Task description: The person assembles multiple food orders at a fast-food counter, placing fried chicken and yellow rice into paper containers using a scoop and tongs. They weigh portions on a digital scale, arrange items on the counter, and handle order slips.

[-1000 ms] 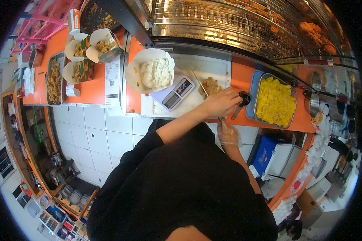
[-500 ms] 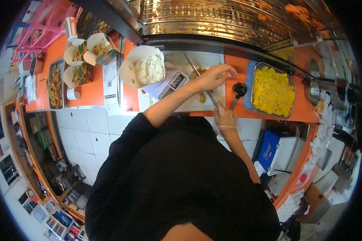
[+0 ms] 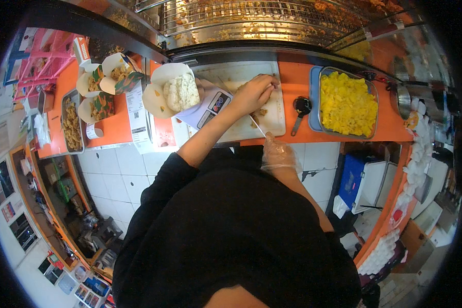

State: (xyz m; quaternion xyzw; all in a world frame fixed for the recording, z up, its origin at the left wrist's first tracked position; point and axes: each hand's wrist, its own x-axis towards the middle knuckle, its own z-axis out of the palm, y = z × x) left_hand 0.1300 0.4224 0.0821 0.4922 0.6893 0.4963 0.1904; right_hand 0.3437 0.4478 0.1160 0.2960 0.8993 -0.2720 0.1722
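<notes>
My right hand, in a clear plastic glove, is closed round the near end of a long knife. The thin metal blade slants away to the left over a white cutting board. Across the blade lies my bare left hand, its fingers slightly bent and pointing right, with no held thing visible. Whether the palm presses on the blade is hidden. Small browned, fried-looking pieces lie beside the blade. Left of my left forearm, a paper box of white rice sits on a digital scale.
At right, a metal tray of yellow chopped food overlaps a blue tray. A black scoop lies beside them. Left are filled paper boxes, a tray of fried pieces and a paper slip. A glass-fronted display case borders the back.
My left hand has moved left and slightly nearer, its fingers drawn closer together. My right hand has shifted slightly left and nearer with the knife. The view has shifted a little.
</notes>
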